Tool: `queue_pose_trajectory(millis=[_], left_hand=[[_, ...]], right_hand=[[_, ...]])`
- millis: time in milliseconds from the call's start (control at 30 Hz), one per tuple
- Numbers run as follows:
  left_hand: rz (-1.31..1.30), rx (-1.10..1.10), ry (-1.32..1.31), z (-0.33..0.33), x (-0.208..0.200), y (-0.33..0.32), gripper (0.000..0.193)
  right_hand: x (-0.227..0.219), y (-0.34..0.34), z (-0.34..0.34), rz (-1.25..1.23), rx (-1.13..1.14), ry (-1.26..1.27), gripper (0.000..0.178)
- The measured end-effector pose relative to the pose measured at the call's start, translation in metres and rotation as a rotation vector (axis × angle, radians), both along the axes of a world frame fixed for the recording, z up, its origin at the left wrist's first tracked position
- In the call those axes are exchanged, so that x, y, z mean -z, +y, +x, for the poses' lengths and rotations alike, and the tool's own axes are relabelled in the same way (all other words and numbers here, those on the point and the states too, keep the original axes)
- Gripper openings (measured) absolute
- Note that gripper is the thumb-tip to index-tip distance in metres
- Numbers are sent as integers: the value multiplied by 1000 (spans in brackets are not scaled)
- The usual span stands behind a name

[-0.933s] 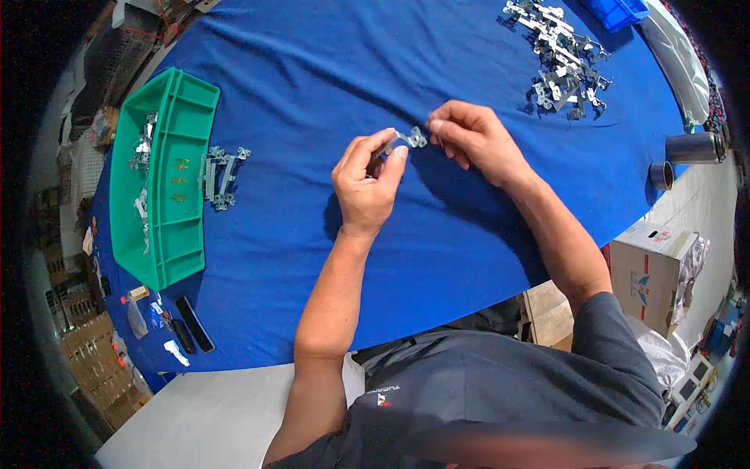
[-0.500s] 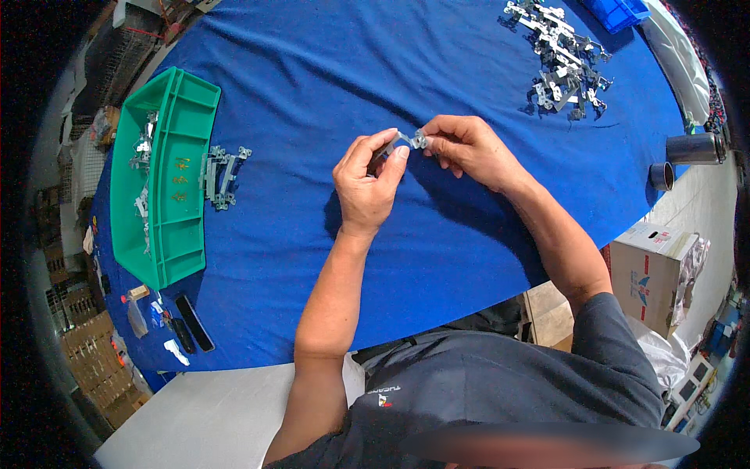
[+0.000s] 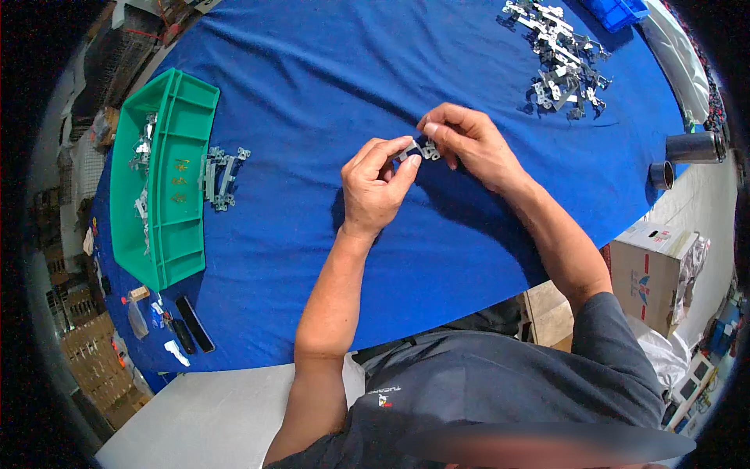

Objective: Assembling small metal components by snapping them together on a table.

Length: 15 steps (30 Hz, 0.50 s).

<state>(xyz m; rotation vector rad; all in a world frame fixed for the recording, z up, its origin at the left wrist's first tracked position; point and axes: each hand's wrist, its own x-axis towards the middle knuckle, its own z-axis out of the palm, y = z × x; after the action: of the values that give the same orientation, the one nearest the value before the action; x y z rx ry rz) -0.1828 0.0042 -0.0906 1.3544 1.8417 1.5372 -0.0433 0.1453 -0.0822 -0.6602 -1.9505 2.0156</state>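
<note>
A small silvery metal bracket [image 3: 430, 152] is pinched between the thumb and fingers of my left hand [image 3: 371, 187], above the blue cloth. Its holed end points toward my right hand [image 3: 476, 148]. The thumb and forefinger of that hand are drawn together just above the bracket's end, and whatever lies between them is too small to make out. Several similar brackets [image 3: 224, 178] lie in a row beside the green compartment tray [image 3: 180, 133] on the left. More metal pieces [image 3: 143, 148] sit inside the tray's far-left compartment.
A loose heap of metal brackets [image 3: 564, 66] lies at the far right, near a blue bin [image 3: 616, 12]. Dark cylinders [image 3: 694, 148] stand at the right edge. A black phone-like slab [image 3: 194, 323] and small tools lie at the near left. A cardboard box [image 3: 648, 270] stands off the table.
My left hand has shifted slightly right and turned the bracket. My right thumb and forefinger have moved up off the bracket's end, where they were pinching it.
</note>
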Motion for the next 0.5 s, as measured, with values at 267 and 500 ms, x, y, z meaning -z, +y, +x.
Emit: queue_pose_trajectory(millis=[267, 500], left_hand=[[84, -160, -36, 0, -3, -1, 21], [66, -114, -62, 0, -5, 0, 20]], right_hand=[[-7, 1, 0, -19, 2, -84, 20], [-3, 0, 1, 29, -36, -65, 22]])
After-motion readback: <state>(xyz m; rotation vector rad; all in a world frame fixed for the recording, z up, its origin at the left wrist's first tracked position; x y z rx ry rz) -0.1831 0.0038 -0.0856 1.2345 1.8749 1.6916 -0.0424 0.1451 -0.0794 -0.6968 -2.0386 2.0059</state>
